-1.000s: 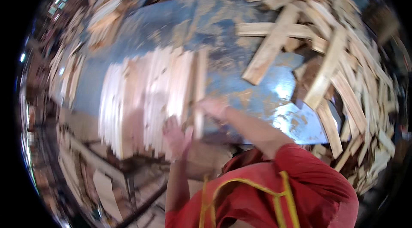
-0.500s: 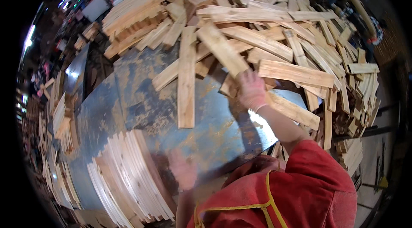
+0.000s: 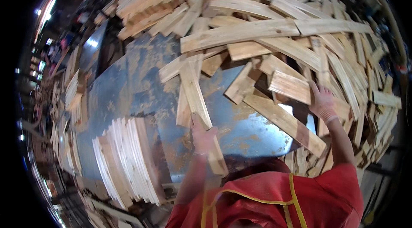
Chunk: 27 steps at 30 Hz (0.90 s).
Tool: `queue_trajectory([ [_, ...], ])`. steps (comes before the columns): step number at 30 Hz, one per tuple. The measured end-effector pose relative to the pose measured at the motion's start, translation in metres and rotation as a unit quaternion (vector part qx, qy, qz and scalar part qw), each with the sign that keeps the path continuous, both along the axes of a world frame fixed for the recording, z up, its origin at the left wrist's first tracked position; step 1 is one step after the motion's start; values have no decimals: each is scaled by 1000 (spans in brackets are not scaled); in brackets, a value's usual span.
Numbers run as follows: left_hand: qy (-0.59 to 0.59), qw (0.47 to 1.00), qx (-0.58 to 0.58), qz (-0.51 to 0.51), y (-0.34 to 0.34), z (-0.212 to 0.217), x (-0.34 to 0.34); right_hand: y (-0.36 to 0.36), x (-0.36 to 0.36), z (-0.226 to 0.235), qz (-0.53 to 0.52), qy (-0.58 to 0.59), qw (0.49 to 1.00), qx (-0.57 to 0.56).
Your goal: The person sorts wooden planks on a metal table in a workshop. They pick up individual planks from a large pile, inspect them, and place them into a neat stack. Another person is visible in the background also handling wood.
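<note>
Both hands on planks: left hand [image 3: 201, 135] grip closed around long plank [image 3: 198, 99]; right hand [image 3: 322, 103] flat, fingers spread, on short board [image 3: 289, 86].

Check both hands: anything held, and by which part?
Left hand grips a long wooden slat near its lower end. Right hand lies on a short board at its right end; a closed grip cannot be told.

Red short-sleeved shirt [image 3: 309, 198] — yellow piping — bare forearms.
</note>
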<state>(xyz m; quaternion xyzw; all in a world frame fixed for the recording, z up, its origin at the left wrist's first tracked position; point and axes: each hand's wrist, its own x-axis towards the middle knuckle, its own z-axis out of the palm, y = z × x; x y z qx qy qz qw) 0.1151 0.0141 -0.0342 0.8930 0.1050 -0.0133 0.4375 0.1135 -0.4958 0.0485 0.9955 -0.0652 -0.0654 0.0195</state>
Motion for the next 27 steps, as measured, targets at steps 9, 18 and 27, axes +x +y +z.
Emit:
queue_trajectory([
  [9, 85, 983, 85, 138, 172, 22, -104, 216, 15, 21, 98, 185, 909, 361],
  [18, 111, 905, 395, 110, 270, 28, -174, 460, 22, -39, 63, 272, 706, 651],
  [27, 207, 898, -363, 141, 267, 14, -196, 594, -14, -135, -136, 270, 579, 757],
])
